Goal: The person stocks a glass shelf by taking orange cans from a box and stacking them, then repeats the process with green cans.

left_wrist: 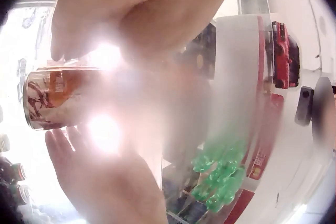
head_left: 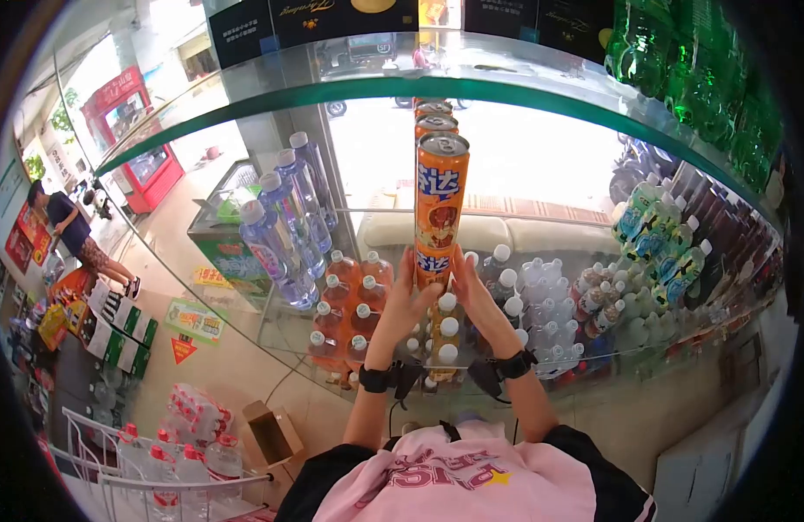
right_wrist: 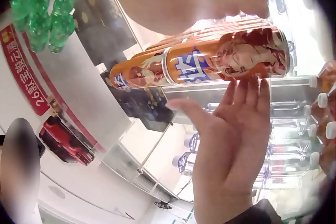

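Observation:
Two orange drink cans stand end to end in front of me, an upper can [head_left: 443, 187] on a lower can [head_left: 432, 263], with more matching cans lined up behind. My left hand [head_left: 405, 300] is against the left side of the lower can; in the right wrist view its fingers [right_wrist: 241, 95] lie fairly straight along the can. Opposite it, my right hand [head_left: 479, 303] touches the right side, fingers extended upward. The left wrist view shows the lower can [left_wrist: 58, 98] between both hands, partly washed out by glare. Straps circle both wrists.
A glass shelf edge [head_left: 332, 97] curves across above the hands. Orange-drink bottles [head_left: 334, 317] stand left, clear tall bottles [head_left: 284, 230] farther back, milky-white bottles [head_left: 550, 304] right. Green bottles [head_left: 680, 70] sit upper right. A person [head_left: 67, 222] stands far left; an open carton [head_left: 271, 433] lies below.

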A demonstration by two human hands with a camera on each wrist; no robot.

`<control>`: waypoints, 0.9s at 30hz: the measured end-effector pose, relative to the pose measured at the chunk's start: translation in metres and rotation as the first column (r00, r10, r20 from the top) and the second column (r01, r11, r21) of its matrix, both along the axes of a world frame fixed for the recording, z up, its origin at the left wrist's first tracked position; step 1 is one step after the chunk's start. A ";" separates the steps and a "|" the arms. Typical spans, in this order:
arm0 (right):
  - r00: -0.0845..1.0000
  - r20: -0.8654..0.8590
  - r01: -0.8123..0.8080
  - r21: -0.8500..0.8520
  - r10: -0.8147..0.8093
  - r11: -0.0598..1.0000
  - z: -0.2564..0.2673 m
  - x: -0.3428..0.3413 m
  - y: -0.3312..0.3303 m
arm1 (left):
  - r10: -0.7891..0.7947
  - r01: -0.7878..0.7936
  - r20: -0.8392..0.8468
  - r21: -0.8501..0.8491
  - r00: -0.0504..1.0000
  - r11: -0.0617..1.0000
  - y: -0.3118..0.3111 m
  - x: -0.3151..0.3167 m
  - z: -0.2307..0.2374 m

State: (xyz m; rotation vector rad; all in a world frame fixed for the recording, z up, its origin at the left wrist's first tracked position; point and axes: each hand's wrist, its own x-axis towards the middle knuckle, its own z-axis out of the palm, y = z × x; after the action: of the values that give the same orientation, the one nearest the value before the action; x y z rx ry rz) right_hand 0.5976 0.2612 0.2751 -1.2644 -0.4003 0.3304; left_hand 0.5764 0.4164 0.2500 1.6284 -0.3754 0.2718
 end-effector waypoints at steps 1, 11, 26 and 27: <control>1.000 -0.026 0.009 0.000 -0.009 1.000 -0.003 0.005 -0.001 | -0.008 0.007 -0.004 -0.183 1.000 0.983 0.007 0.008 -0.019; 0.989 0.015 0.136 0.310 -0.148 0.941 0.018 0.063 0.034 | -0.033 0.004 -0.046 -0.521 0.998 0.853 0.019 0.103 0.036; 0.977 -0.130 0.203 0.354 -0.167 0.913 -0.011 0.072 0.048 | -0.228 0.050 -0.177 -0.676 0.957 0.736 -0.014 0.064 0.052; 0.977 -0.132 0.203 0.354 -0.166 0.913 -0.009 0.070 0.048 | -0.225 0.049 -0.176 -0.674 0.958 0.737 -0.013 0.065 0.049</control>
State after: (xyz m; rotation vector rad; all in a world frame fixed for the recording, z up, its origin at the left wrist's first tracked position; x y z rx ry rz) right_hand 0.6681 0.3091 0.2659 -0.9058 -0.2396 0.1459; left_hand 0.6414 0.4031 0.2994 0.8971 -0.1707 0.0661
